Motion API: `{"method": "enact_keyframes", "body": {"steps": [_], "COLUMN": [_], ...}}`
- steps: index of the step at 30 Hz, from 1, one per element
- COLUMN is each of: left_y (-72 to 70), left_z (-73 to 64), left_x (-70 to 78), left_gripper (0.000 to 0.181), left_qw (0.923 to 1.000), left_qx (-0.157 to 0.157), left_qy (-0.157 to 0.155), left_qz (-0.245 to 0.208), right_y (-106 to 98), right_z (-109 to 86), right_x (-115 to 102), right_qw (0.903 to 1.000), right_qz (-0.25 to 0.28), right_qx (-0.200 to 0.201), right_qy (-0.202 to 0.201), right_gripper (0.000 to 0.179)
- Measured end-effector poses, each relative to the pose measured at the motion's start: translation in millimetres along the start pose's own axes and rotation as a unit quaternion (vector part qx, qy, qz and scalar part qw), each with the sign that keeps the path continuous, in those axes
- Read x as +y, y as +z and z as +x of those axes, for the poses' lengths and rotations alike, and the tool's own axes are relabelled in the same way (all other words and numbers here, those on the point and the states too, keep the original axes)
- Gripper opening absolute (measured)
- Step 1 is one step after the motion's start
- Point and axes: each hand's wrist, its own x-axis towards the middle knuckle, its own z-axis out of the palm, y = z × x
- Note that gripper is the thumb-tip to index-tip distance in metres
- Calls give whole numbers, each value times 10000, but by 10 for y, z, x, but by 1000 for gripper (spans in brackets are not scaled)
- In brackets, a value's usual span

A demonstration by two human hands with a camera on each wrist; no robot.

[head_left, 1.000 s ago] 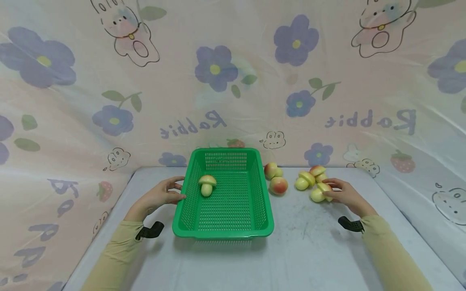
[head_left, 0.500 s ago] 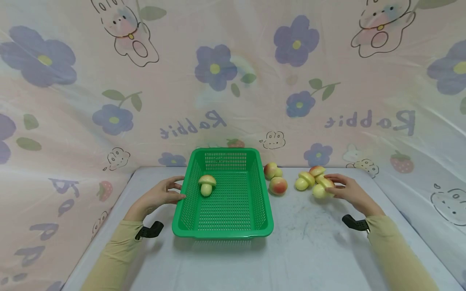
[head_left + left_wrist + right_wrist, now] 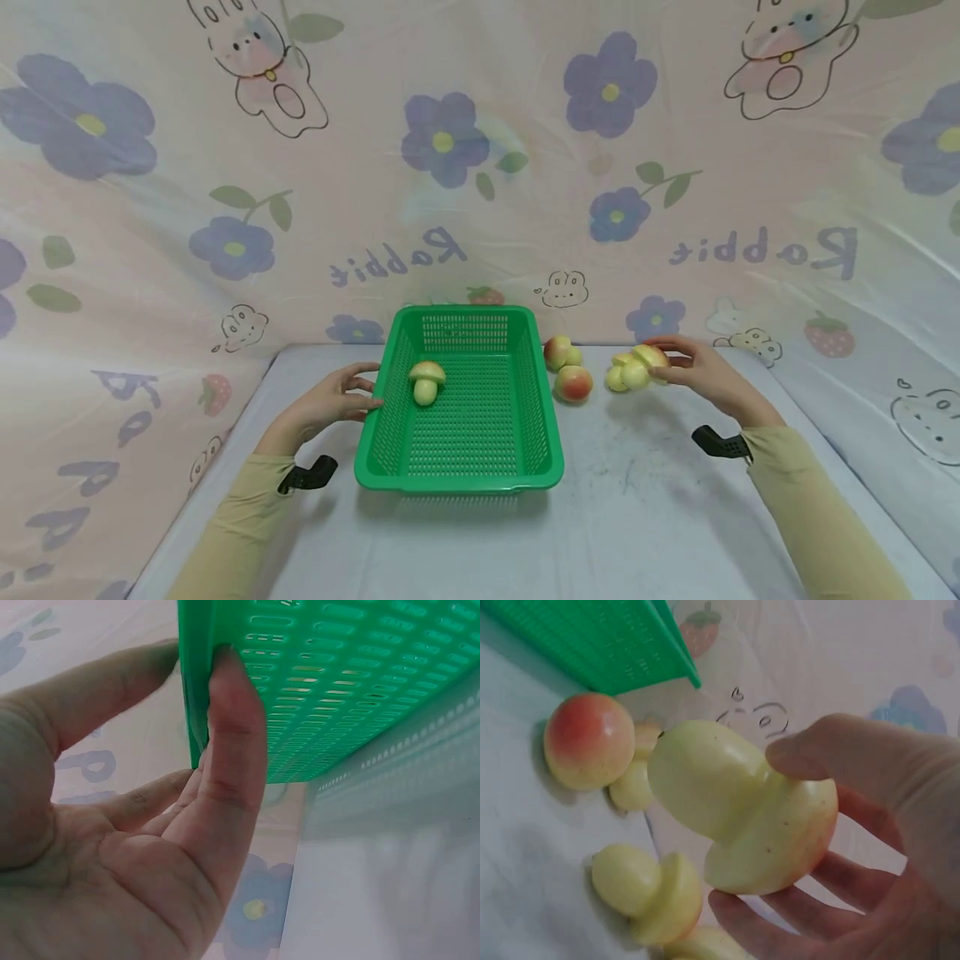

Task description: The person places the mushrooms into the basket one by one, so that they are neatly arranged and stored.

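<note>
The right hand (image 3: 701, 375) pinches a mushroom-shaped piece (image 3: 742, 814), thumb on its upper side and fingers curved beneath the red-tinged cap. The pale green stem points away from that grip, toward the basket side. The held piece is near the counter's back edge and seems raised off the surface. Just past it lies a pale piece (image 3: 641, 889) of the same form, cap toward the hand, and a further pale piece (image 3: 705, 946) is cut off at the lower edge of the right wrist view.

The left hand (image 3: 333, 400) has the other grip: the left rim of the green basket (image 3: 459, 482) sits between thumb and fingers. The basket's floor and walls are slotted, and 1 mushroom-shaped piece (image 3: 427, 382) lies inside, in the left rear part, stem toward the viewer.

Between the basket and the right hand are 2 more: a round red-and-yellow piece (image 3: 573, 384) just beside the basket, and a red-capped piece (image 3: 558, 352) behind it with a pale stem.

Everything rests on a white counter (image 3: 637, 517). Beyond hangs a pale cloth (image 3: 525, 242) printed with purple flowers, rabbits and mirrored "Rabbit" lettering. Yellowish sleeves (image 3: 817, 508) cover the forearms.
</note>
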Motion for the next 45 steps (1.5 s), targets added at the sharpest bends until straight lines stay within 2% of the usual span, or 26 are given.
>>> {"method": "enact_keyframes", "body": {"steps": [9,15,20,27,40,45], "left_y": [-11,-13,-15,13,16,8], "left_z": [3,27,35,22,7,17], "left_x": [23,-2,-11,14,-8,-28], "left_gripper": [79,79,79,77,78,77], "left_qw": [9996,9998,9999,9999,10000,10000], "left_qx": [80,53,66,85,26,0], "left_qy": [-184,-112,-70,-87,-6,56], "left_qz": [-196,-156,-79,-41,-55,-53], "right_y": [116,221,307,471,821,946], "right_z": [113,198,292,426,695,787], "right_x": [-333,-493,-589,-730,-962,-1034], "right_qw": [9997,9991,9980,9951,9896,9854], "right_qz": [-146,-5,-63,171,-247,-197], "right_qx": [-188,-295,-372,-675,-900,-1113], "right_qy": [-44,-292,-507,-708,-1094,-1276], "right_gripper": [59,56,52,51,52,47]}}
